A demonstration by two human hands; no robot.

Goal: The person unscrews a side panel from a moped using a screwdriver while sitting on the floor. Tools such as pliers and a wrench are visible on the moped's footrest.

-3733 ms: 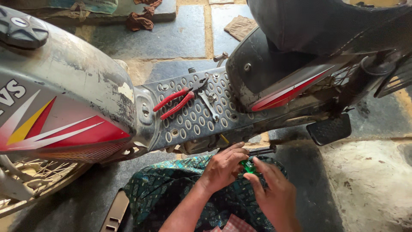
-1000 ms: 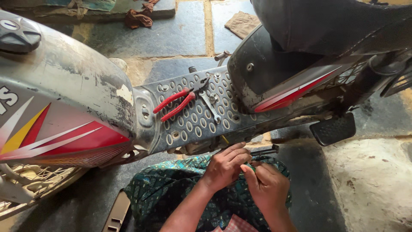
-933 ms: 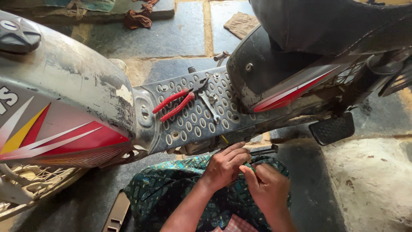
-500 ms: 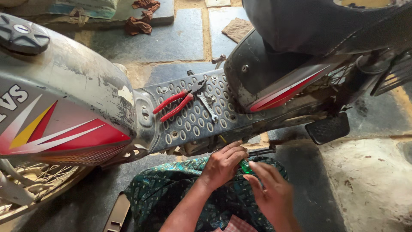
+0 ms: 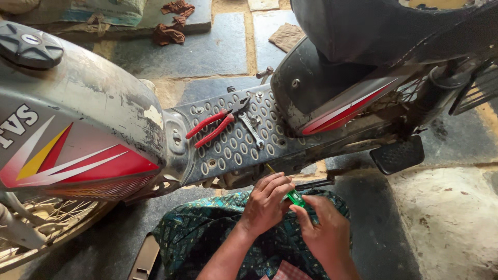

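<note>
**Green-handled screwdriver at the underside of a moped footboard**

So the view looks straight down at a dusty old moped parked on a stone-slab floor (image 5: 218,49). The person sits low beside it, teal patterned cloth (image 5: 207,233) over the lap, and both hands are right under the near edge of the perforated footboard (image 5: 259,150).

The left hand (image 5: 265,205) has its fingers curled down over the front part of a green-handled screwdriver (image 5: 295,197), knuckles nearly touching the footboard's near edge. The right hand (image 5: 324,228) comes in from below, its grip closed around the back of the handle, so only a short bit of bright green shows between the two hands. A thin yellowish shaft pokes out above the left fingers toward the frame, but I can't tell what the tip sits on, it's hidden under the board. Both grips are wrapped snugly, no open fingers.

Up on the footboard, near its middle, lie red-handled pliers (image 5: 210,127), handles pointing toward the tank side, and just beside them a small steel spanner (image 5: 252,130).

Other stuff: the silver tank with red and yellow stripes (image 5: 78,150) and its black cap (image 5: 28,44) at the left, the black seat (image 5: 363,26) top right, a rubber footrest (image 5: 397,154) off the right end of the footboard, and brown rags (image 5: 174,23) on the far floor.
</note>
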